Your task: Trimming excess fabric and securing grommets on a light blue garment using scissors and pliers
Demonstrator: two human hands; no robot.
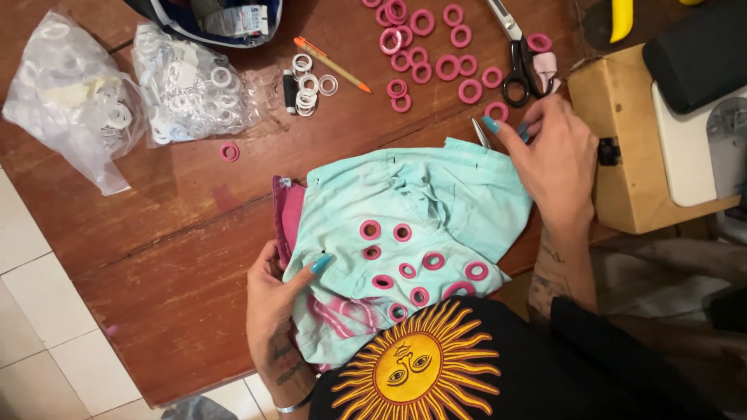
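1. Wooden table (pixel 156 257) is carrying mint fabric (pixel 420 206) with pink rings (pixel 401 232).
2. Left hand (pixel 274 299), at seven o'clock, is pinching the fabric's edge.
3. Right hand (pixel 554 155), at two o'clock, is reaching with loosely spread fingers beside a loose pink ring (pixel 496 110).

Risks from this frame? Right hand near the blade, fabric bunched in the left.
1. The right hand reaches beside a small pointed blade that pokes out at the fabric's top edge; a fingertip might get pricked.
2. The left hand grips the mint fabric at the table edge; it could slide off.
3. Loose pink rings may roll away if bumped.
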